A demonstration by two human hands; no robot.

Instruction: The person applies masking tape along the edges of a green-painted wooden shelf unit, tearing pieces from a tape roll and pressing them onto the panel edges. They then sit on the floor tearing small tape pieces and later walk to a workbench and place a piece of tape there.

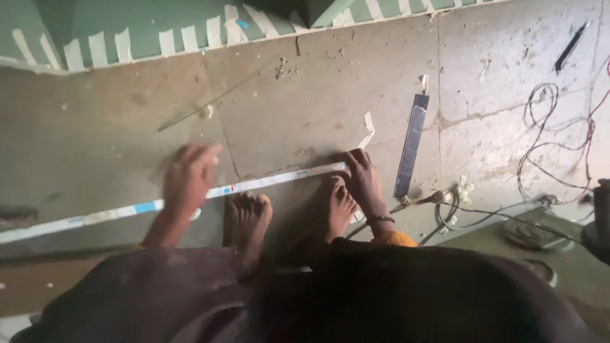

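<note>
On the dusty concrete floor (pixel 305 114), seen from above, a crouching person worked with bare feet planted just behind a strip.
Strip: a long, thin white strip (pixel 267 181) with small blue and red marks lay flat across the floor, running from the lower left edge up to the right, where it ended under the right hand.
Left hand: the left hand (pixel 187 178) was blurred, fingers spread loosely over the strip near its middle; whether it pressed or only hovered could not be told.
Right hand: the right hand (pixel 363 181) lay palm down with fingers extended, pressing the strip's right end against the floor; a dark band circled its wrist.
Feet: the left foot (pixel 249 219) and right foot (pixel 340 209) sat just beside the strip.
Nearby: a flat dark metal bar (pixel 412 145) lay just right of the right hand, and tangled black and red wires (pixel 553 140) lay further right.
</note>
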